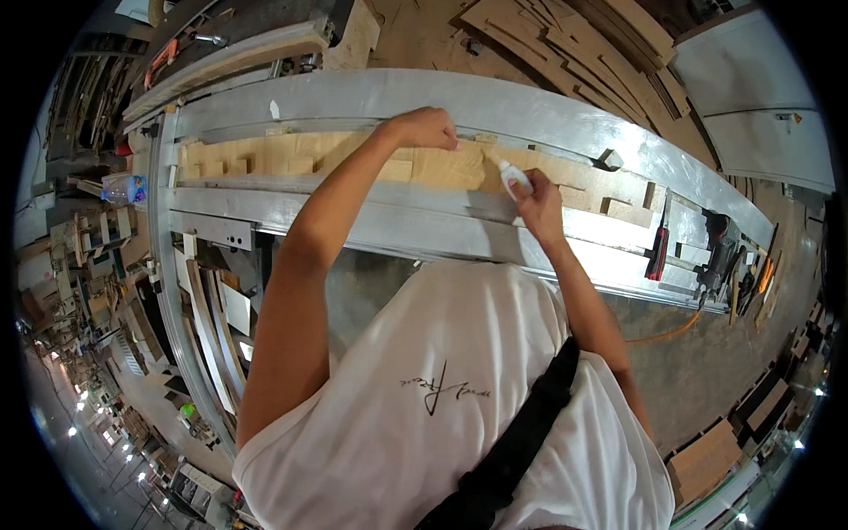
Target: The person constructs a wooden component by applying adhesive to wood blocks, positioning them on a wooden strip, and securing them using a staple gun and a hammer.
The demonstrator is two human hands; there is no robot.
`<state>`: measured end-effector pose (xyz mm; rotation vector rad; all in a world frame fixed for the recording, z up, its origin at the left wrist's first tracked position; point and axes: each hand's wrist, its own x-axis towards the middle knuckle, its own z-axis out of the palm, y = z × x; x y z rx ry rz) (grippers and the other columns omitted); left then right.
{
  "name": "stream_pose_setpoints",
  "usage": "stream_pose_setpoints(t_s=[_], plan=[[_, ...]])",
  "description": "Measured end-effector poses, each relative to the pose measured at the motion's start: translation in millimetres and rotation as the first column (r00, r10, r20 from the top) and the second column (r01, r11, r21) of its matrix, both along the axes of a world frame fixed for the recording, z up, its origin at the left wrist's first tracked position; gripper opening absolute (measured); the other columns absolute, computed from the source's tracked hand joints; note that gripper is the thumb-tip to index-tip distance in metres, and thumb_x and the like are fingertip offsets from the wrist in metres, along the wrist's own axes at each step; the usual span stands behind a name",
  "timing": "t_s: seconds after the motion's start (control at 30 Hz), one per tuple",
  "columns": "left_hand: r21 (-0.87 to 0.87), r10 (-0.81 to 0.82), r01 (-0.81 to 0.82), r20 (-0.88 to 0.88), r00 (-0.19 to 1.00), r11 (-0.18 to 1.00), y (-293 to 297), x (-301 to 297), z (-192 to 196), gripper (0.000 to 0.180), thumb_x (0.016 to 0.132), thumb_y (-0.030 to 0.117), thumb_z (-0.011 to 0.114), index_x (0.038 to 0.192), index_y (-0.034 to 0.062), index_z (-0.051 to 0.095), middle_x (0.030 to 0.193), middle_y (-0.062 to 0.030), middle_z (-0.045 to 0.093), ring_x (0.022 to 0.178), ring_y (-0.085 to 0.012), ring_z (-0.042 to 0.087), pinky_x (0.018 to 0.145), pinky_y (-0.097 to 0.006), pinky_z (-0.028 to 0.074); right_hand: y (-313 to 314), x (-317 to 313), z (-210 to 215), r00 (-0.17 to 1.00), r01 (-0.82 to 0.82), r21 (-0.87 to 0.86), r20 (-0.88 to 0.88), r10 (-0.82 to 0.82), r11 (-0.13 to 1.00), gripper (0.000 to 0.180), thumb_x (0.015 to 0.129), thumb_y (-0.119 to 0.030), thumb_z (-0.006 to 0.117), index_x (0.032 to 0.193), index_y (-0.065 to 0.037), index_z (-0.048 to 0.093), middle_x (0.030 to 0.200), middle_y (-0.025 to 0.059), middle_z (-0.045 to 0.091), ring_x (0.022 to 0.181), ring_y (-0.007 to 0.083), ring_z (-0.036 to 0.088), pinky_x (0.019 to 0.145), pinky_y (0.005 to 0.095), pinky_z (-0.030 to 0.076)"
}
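My right hand (541,205) is closed around a small white squeeze bottle (514,177), its nozzle pointing at a long pale wooden board (450,168). My left hand (428,130) is curled shut over the far edge of that board, left of the bottle; whatever its fingers may pinch is hidden. Small wooden blocks (301,165) stand along the board's left part, and more blocks (627,210) are at its right end. The board lies lengthwise on a long metal machine table (344,97).
On the table's right end lie a red-and-black handled tool (658,253) and a dark power tool (723,243) with an orange hose (676,334). Stacked wooden sheets (565,53) lie beyond the table. A plastic bottle (124,188) stands at the left, near wood offcuts.
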<state>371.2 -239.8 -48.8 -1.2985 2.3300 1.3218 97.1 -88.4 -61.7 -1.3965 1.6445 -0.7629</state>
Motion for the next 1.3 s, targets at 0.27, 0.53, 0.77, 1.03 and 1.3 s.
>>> stream_pose_setpoints(t_s=[0.27,0.53,0.77,1.03,1.3], plan=[[0.051,-0.014,0.013,0.031,0.999,0.999,-7,2,-4,0.039,0.089,0.039,0.077,0.099,0.0013,0.078,0.085,-0.0126,0.075,0.080,-0.0211,0.067,0.073,-0.037,0.052,-26,11,10,0.986,-0.048,0.087,-0.157,0.061,0.995,0.037,0.090,-0.033,0.071,0.101,0.003,0.073,0.078,0.0227,0.070,0.071,0.0367,0.069,0.070,0.0440,0.053],[0.035,0.004,-0.004,0.000,1.000,0.999,-7,2,-10,0.038,0.089,0.038,0.078,0.097,0.0009,0.077,0.081,-0.0106,0.074,0.076,-0.0195,0.066,0.071,-0.037,0.051,-29,27,6,0.985,-0.005,0.070,-0.173,0.017,0.998,0.039,0.089,-0.034,0.071,0.100,0.004,0.073,0.084,0.0256,0.072,0.078,0.0403,0.072,0.074,0.0446,0.055],[0.065,-0.025,0.021,0.071,0.997,0.998,-10,0,-8,0.039,0.090,0.039,0.078,0.098,0.0007,0.077,0.082,-0.0099,0.074,0.078,-0.0165,0.065,0.072,-0.036,0.051,-29,33,6,0.991,0.033,0.117,-0.136,-0.017,0.993,0.040,0.090,-0.035,0.071,0.099,0.004,0.074,0.080,0.0237,0.072,0.073,0.0366,0.072,0.072,0.0440,0.055],[0.090,0.023,-0.024,0.008,1.000,0.996,-11,2,-20,0.044,0.085,0.044,0.080,0.101,0.0031,0.079,0.093,-0.0127,0.077,0.088,-0.0245,0.070,0.080,-0.039,0.054,-30,36,10,0.980,0.085,0.289,0.149,-0.133,0.953,0.034,0.094,-0.026,0.069,0.098,0.007,0.073,0.072,0.0155,0.071,0.055,0.0202,0.063,0.055,0.0357,0.049],[0.089,0.033,-0.035,0.025,0.999,0.995,-9,2,-18,0.043,0.085,0.044,0.080,0.102,0.0036,0.079,0.096,-0.0135,0.078,0.091,-0.0251,0.071,0.082,-0.039,0.054,-25,38,20,0.781,0.082,0.520,0.497,-0.379,0.850,0.026,0.097,-0.021,0.066,0.102,0.005,0.066,0.074,0.0119,0.067,0.046,0.0121,0.049,0.043,0.0288,0.034]])
